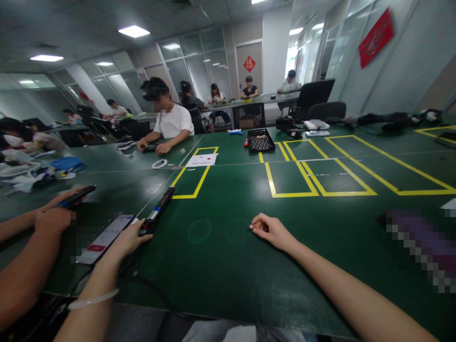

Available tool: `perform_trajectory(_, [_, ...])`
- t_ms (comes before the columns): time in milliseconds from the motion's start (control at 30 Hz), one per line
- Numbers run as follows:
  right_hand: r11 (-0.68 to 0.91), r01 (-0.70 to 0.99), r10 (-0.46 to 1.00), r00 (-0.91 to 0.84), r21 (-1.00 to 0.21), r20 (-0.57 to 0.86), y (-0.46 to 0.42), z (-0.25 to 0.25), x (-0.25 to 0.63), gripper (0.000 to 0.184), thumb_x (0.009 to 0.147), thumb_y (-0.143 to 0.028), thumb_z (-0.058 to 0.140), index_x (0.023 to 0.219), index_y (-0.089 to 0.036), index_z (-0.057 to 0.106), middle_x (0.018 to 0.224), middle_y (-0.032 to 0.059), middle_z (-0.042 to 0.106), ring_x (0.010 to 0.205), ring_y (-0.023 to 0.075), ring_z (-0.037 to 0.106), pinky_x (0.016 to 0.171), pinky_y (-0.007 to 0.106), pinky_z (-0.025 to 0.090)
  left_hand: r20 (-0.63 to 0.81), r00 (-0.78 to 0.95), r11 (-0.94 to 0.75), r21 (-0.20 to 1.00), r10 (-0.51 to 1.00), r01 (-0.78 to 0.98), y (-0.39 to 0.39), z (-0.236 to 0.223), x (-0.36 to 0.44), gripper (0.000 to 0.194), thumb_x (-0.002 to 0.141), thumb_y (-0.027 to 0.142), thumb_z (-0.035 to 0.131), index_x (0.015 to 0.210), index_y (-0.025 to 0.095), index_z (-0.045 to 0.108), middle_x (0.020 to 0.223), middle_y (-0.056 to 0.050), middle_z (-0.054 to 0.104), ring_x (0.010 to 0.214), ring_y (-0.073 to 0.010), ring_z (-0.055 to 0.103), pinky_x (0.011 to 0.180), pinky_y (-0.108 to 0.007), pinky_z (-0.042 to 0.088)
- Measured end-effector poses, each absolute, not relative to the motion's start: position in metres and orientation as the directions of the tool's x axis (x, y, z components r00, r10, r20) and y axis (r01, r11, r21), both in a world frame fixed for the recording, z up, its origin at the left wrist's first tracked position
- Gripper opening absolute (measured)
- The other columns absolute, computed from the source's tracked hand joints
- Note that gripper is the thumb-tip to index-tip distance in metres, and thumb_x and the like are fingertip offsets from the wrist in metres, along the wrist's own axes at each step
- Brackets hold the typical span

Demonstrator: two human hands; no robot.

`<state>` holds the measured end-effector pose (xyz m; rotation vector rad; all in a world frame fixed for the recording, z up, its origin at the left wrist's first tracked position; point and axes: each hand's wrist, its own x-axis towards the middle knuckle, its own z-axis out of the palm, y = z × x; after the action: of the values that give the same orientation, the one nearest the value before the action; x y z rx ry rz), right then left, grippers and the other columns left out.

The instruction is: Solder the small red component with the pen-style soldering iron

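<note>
My left hand [134,236] is closed round the near end of a black rod-shaped tool [159,208] with silver and blue bands. The tool points away over the green table [221,280], and its exact kind is unclear. Beside my left forearm lies a phone [107,239] with its screen lit. My right hand [274,232] rests low over the middle of the table. Between its thumb and fingers it pinches a small orange-and-black piece [252,227], mostly covered by the fingertips.
A black tray [261,141] of small parts stands at the back, with yellow tape outlines [295,194] in front. A printed sheet [202,160] and a white ring [159,164] lie left of it. At far left, a co-worker's hands [53,213] hold a dark object [79,195]. Another person [174,121] sits opposite.
</note>
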<state>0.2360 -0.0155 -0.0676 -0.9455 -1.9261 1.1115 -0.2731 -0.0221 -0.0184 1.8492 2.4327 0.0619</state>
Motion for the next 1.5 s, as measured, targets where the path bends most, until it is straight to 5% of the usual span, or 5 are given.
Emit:
perform_trajectory(167, [0.369,0.247,0.850,-0.479,-0.896,0.218,-0.015,-0.069,0.235,0.014,0.085,-0.025,0.058,0.097,-0.018,0.056,0.074,-0.0011,0.060,0.061,0.0107,0.053,0.057,0.021,0.040,-0.161,-0.233,0.244,0.050,0.959,0.968,-0.016,-0.006,-0.255,0.074,0.065,0.050,0.060,0.127,0.010,0.051,0.115,-0.015,0.065,0.104,-0.0311,0.061,0.089,-0.036,0.047])
perform_trajectory(433, [0.440,0.288,0.837,-0.474,-0.851,0.273,-0.015,-0.065,0.236,0.010,0.084,-0.025,0.062,0.091,-0.017,0.061,0.079,0.0010,0.059,0.064,0.0113,0.053,0.059,0.022,0.042,-0.092,-0.152,0.156,0.037,0.984,0.987,-0.018,-0.012,-0.176,0.068,0.070,0.053,0.058,0.125,0.013,0.053,0.118,-0.015,0.058,0.100,-0.0285,0.062,0.083,-0.033,0.047])
perform_trajectory(933, [0.487,0.314,0.832,-0.452,-0.815,0.323,-0.014,-0.063,0.237,0.008,0.083,-0.021,0.063,0.090,-0.018,0.059,0.082,0.0004,0.055,0.070,0.0124,0.054,0.062,0.023,0.042,-0.072,0.261,-0.250,0.140,0.963,0.958,-0.029,-0.003,0.035,0.050,0.075,0.042,0.060,0.120,0.021,0.048,0.113,-0.010,0.052,0.097,-0.0259,0.061,0.075,-0.032,0.047])
perform_trajectory(1333, [0.582,0.469,0.800,-0.474,-0.664,0.368,-0.017,-0.063,0.232,0.007,0.082,-0.017,0.063,0.084,-0.020,0.056,0.088,0.0017,0.054,0.081,0.0164,0.054,0.070,0.026,0.042,-0.076,0.348,-0.328,0.196,0.934,0.924,-0.035,-0.006,0.056,0.047,0.078,0.038,0.058,0.120,0.022,0.047,0.114,-0.010,0.051,0.098,-0.0257,0.060,0.075,-0.032,0.047])
perform_trajectory(1500, [0.592,0.422,0.782,-0.506,-0.687,0.364,-0.018,-0.065,0.231,0.003,0.086,-0.019,0.058,0.084,-0.019,0.057,0.077,0.0000,0.054,0.068,0.0139,0.053,0.063,0.024,0.041,-0.067,0.341,-0.321,0.211,0.938,0.923,-0.037,-0.006,0.056,0.049,0.077,0.036,0.059,0.122,0.023,0.045,0.119,-0.010,0.050,0.102,-0.0254,0.059,0.078,-0.033,0.047])
